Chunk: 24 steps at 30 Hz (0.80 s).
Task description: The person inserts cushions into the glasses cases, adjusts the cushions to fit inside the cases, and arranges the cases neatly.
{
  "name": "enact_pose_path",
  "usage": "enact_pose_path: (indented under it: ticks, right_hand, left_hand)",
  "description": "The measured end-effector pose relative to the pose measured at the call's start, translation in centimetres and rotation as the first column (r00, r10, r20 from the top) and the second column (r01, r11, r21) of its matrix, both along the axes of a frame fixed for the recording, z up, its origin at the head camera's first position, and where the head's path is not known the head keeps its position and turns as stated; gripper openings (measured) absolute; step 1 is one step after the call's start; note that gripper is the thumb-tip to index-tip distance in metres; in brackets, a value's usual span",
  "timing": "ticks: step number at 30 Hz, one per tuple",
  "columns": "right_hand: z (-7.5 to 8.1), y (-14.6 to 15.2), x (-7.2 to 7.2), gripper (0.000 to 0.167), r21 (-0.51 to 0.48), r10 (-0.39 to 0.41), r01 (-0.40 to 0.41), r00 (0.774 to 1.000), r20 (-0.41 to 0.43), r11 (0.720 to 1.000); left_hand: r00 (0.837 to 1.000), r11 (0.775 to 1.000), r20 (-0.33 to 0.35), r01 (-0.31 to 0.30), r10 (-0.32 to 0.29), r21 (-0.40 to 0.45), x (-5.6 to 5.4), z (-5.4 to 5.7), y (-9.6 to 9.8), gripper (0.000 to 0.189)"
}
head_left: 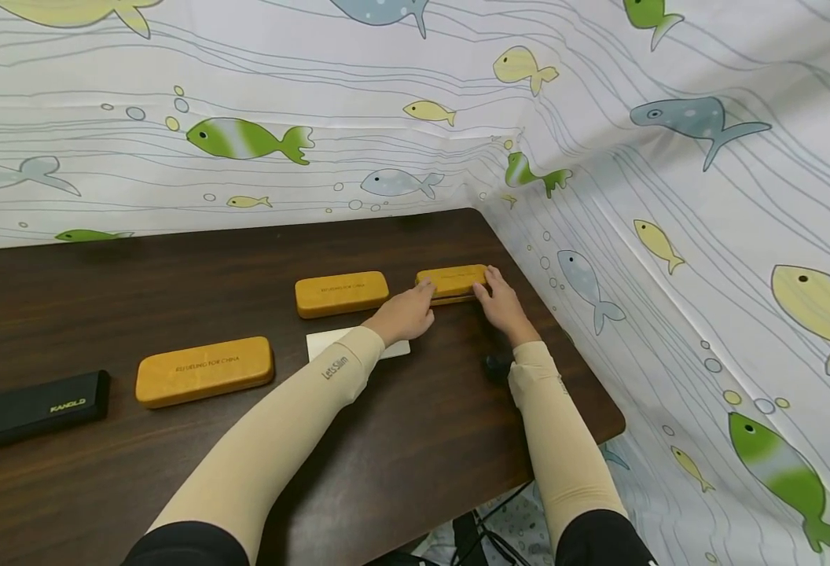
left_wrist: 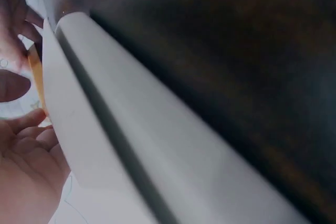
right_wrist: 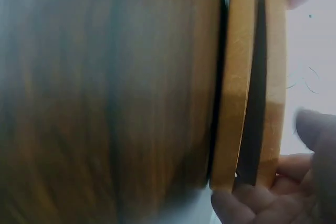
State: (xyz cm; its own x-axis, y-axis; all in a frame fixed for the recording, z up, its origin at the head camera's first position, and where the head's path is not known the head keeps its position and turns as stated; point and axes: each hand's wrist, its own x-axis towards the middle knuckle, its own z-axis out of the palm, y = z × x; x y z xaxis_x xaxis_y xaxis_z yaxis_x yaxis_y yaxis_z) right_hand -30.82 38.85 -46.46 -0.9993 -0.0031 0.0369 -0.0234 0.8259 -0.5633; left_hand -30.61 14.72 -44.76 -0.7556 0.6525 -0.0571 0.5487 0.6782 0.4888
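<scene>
A yellow glasses case (head_left: 452, 280) with small print on its lid lies near the table's far right corner. My left hand (head_left: 406, 313) grips its left end, and my right hand (head_left: 503, 305) holds the right end. In the right wrist view a narrow dark gap runs between the lid and base of the case (right_wrist: 237, 85), with fingers at both ends. Only a sliver of the case (left_wrist: 38, 74) shows in the left wrist view, behind a white folded card. On the table this card (head_left: 395, 349) lies partly under my left wrist.
Two more yellow glasses cases, one beside the left hand (head_left: 342, 294) and one nearer (head_left: 205, 371), rest on the dark wooden table (head_left: 401, 440). A black case (head_left: 33, 411) lies far left. Fish-patterned cloth (head_left: 245, 79) borders the back and right edges. A small black object (head_left: 496, 368) is by the right wrist.
</scene>
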Motion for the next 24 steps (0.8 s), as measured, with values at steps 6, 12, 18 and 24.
enact_pose_path:
  ticks: [6,12,18,24]
  right_hand:
    - [0.0,-0.3,0.1,0.058,0.051,0.004,-0.004,1.000,0.001,0.999]
    - [1.0,-1.0,0.5,0.051,0.279,-0.070,0.066,0.998,0.003,0.958]
    - [1.9,-1.8,0.8,0.048,0.370,-0.137,0.119,0.990,0.023,0.921]
    - [2.3,-2.1,0.7,0.046,0.416,-0.145,0.131,0.989,0.001,0.900]
  left_hand:
    - [1.000,0.999,-0.011,0.013,-0.013,-0.051,0.1,0.2,-0.1,0.058]
    - [1.000,0.998,-0.004,0.014,-0.015,-0.068,0.0,-0.1,-0.1,0.060]
    - [1.000,0.998,-0.005,0.005,-0.005,-0.065,-0.1,-0.1,-0.1,0.063]
    - [1.000,0.999,-0.013,0.003,-0.003,-0.054,-0.1,0.2,-0.3,0.064]
